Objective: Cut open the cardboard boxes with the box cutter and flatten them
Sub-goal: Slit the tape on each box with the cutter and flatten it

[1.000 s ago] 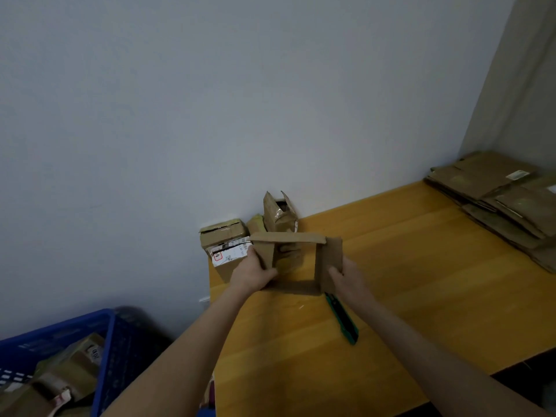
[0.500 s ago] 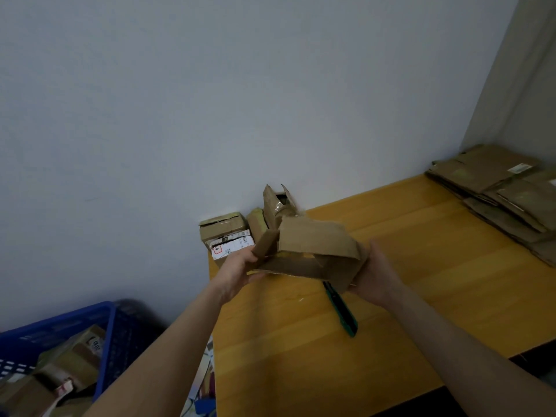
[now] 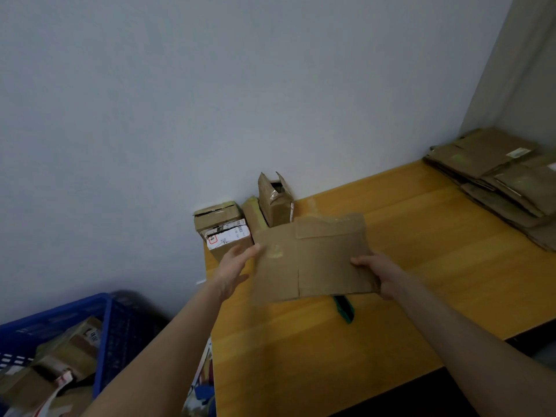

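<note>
Head view: my right grip (image 3: pixel 381 275) clamps the flattened box (image 3: pixel 313 260), left grip (image 3: pixel 235 265) straight-fingered at its edge. I'd press creases flat on the desk (image 3: pixel 436 266).

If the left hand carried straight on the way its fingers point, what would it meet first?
The flattened cardboard: the left hand points up and to the right, with its fingertips right at that sheet's left edge. Beyond it, probably the upright open box by the wall, though depth is unclear.
</note>
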Demonstrator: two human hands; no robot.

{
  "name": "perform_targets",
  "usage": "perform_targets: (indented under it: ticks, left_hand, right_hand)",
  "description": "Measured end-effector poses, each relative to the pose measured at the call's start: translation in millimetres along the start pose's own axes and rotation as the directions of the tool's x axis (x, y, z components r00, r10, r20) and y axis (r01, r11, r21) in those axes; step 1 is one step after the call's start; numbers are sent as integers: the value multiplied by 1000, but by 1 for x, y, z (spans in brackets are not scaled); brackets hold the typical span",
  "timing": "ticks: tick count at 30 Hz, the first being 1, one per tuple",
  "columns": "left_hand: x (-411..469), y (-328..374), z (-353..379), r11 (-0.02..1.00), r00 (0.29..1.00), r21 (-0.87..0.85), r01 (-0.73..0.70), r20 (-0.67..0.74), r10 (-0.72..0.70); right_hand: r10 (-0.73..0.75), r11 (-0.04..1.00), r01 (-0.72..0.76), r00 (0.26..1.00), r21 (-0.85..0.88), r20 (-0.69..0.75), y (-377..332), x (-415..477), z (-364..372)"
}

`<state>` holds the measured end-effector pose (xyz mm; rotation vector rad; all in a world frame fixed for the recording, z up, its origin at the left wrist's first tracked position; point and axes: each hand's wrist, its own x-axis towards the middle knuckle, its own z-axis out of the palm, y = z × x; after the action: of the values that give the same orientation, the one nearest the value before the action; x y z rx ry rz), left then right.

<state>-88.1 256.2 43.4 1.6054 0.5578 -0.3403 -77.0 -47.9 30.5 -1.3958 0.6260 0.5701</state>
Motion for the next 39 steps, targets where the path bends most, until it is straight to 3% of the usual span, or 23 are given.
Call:
perform_targets:
  ticks: [2, 4, 7, 11, 13, 15, 17, 19, 23, 27, 30, 35, 37, 39]
  left_hand:
    - [1, -6, 4, 995, 996, 39, 90, -24, -89]
    - [2, -11, 6, 991, 990, -33, 127, -52, -128]
    - [4, -19, 5, 981, 985, -179, 80, -136, -106]
    - [7, -32, 1, 992, 961, -126, 1, -274, -36]
    - [8, -45, -7, 993, 944, -114, 35, -323, -71]
    - [10, -64, -22, 993, 912, -85, 77, -397, -105]
    - [13, -86, -34, 991, 886, -43, 130, -443, -135]
    - [16, -102, -33, 985, 873, -37, 170, -457, -168]
    - [31, -114, 1, 979, 884, -62, 195, -420, -203]
    - [52, -114, 41, 977, 913, -98, 188, -350, -211]
    - [60, -113, 58, 985, 923, 44, 167, -358, -140]
    - [55, -120, 42, 934, 911, 325, 151, -412, -4]
    - [54, -122, 41, 875, 905, 446, 188, -425, 22]
    - [54, -125, 46, 743, 905, 649, 164, -399, 149]
  right_hand:
    - [-14, 1000, 16, 998, -24, 64, 2, -2, 7]
    - [-17, 999, 22, 994, -46, 109, 7, -1, 12]
    - [-53, 979, 75, 992, -190, 117, 15, 4, 18]
    - [-129, 906, 148, 989, -398, 74, 37, 17, 42]
    - [-190, 781, 168, 981, -602, 28, 51, 31, 59]
    - [-254, 555, 166, 967, -815, 24, 65, 40, 72]
    - [-296, 357, 245, 945, -901, 140, 76, 42, 84]
    - [-297, 238, 348, 915, -907, 273, 88, 43, 92]
    - [-251, 144, 394, 902, -908, 352, 103, 48, 92]
    - [-256, 109, 337, 919, -935, 301, 109, 57, 69]
    - [-279, 66, 293, 923, -954, 264, 109, 64, 58]
    - [-322, -9, 356, 884, -934, 340, 109, 74, 70]
    - [-300, -47, 374, 879, -926, 371, 108, 82, 79]
    - [-255, -103, 389, 879, -915, 403, 111, 91, 84]
